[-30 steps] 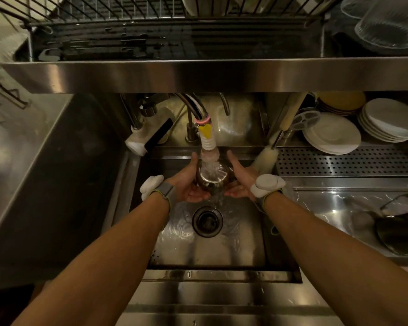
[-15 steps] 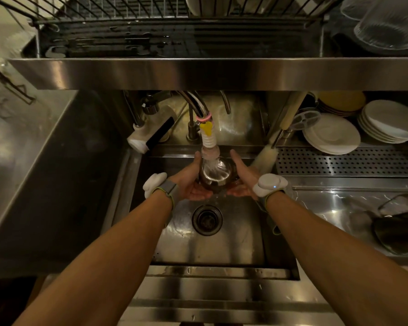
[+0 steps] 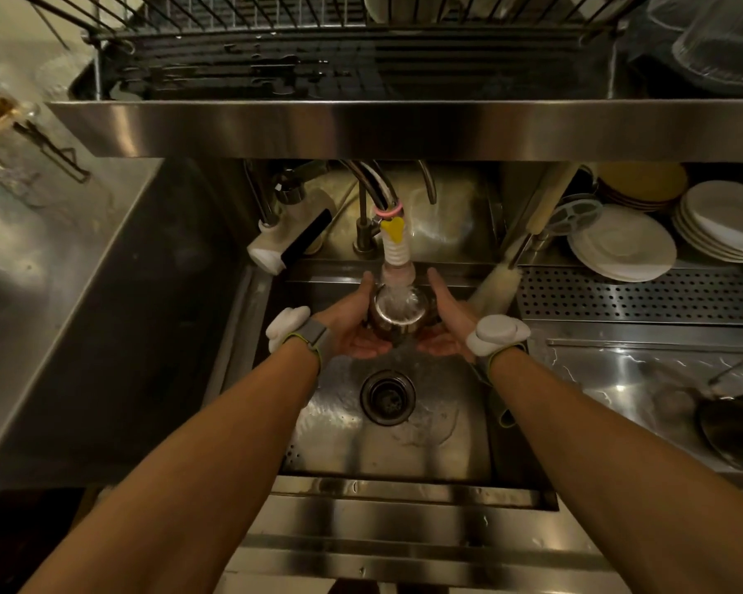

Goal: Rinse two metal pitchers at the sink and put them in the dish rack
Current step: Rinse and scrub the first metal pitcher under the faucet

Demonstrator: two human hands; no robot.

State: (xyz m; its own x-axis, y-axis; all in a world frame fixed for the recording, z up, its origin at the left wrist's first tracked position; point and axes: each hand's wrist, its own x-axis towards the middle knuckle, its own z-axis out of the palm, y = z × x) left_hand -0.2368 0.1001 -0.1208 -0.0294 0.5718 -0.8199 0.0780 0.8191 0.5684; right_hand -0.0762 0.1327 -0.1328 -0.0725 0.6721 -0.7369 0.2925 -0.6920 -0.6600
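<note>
Presently: metal pitcher [image 3: 397,312], upright, mouth up beneath running faucet [image 3: 395,246], clasped between left hand [image 3: 352,323] and right hand [image 3: 449,321]; position unchanged since earlier frame.

You see a silver steel sink [image 3: 404,456] with a dark drain [image 3: 388,396], a shiny silver pitcher [image 3: 397,321], a yellow and pink clip [image 3: 392,227] on the faucet, white plates [image 3: 623,244] far right, and a dotted perforated tray [image 3: 644,295].

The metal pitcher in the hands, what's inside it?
Water from the faucet pours into the metal pitcher, splashing white. The left hand and right hand hold it. Its bottom is hidden under the splash.
</note>
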